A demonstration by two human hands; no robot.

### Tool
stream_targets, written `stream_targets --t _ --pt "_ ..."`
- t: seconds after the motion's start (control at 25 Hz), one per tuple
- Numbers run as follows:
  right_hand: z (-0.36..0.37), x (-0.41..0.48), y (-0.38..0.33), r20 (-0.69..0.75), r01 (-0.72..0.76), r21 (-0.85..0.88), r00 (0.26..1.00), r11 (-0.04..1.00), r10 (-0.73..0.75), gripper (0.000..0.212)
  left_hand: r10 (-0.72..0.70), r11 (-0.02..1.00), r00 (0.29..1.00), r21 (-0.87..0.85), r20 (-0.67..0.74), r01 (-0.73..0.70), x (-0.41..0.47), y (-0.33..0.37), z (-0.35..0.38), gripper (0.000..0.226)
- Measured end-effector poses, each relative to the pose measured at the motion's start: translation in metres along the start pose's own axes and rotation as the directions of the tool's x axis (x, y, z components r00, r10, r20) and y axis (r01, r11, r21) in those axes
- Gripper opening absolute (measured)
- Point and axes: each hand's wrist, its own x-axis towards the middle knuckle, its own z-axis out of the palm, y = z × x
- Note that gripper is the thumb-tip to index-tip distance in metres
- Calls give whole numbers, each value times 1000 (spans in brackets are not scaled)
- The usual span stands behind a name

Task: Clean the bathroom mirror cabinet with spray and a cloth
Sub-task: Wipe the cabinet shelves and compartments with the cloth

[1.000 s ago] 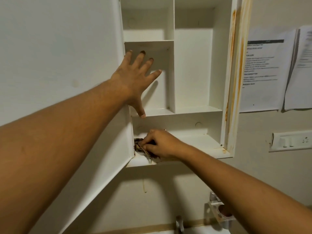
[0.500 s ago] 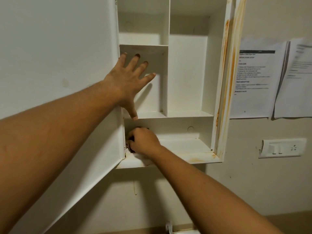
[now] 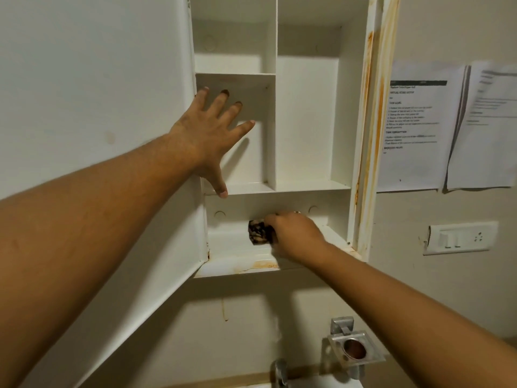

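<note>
Noted L hand (image 3: 204, 141) flat, fingers spread, at cabinet door (image 3: 98, 107) edge; R hand (image 3: 293, 233) gripping dark cloth (image 3: 258, 232) on btm shelf (image 3: 237, 256), rust-stained.

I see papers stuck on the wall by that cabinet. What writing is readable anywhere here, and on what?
"TASK GOAL": heading on the left sheet, faint.
"TASK DESCRIPTION": same sheet, probably.
"REQUIRED PROPS": same sheet, probably.
Its title and numbered lines: too small to read.
The right sheet: blurred, unreadable.
The cabinet and switch plate: no text visible.
</note>
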Motion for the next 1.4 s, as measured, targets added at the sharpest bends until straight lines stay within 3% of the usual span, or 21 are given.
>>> stream_targets --t 0.08,0.2,0.36,0.48,0.6,0.72,0.84,1.0,1.24,1.4 --pt "-11 -19 18 119 9 -110 993 994 4 31 -2 1000 1000 2 -10 2 -1 -1 2 156" --pt "-19 -23 42 187 -98 -342 968 935 170 37 0 1000 1000 7 -3 0 -1 -1 3 156" --pt "-15 -2 34 136 -187 -274 964 943 230 25 -9 1000 1000 -1 0 9 0 -1 0 156" --pt "-25 -20 44 211 -111 -274 962 955 173 35 -2 1000 1000 -2 -7 2 -1 0 2 156" --pt "-29 -16 36 204 -121 -355 958 927 203 28 -2 1000 1000 -2 -7 2 -3 0 3 155" --pt "-22 2 7 150 -107 -211 979 972 140 17 -10 1000 1000 2 0 10 -1 2 2 155" --pt "-19 -6 17 137 -48 -6 989 999 48 25 1 1000 1000 -8 -15 -1 1 -1 5 155" --pt "-24 -9 48 196 -163 -248 957 955 214 22 1 1000 1000 13 -8 -1 1 1 3 154" --pt "-18 -13 37 145 -161 -15 976 987 161 21 6 1000 1000 -15 -21 -7 0 -2 2 153" --pt "-5 -16 47 13 -277 -118 960 953 281 27 -5 1000 1000 -17 -7 5 -1 -2 3 153"
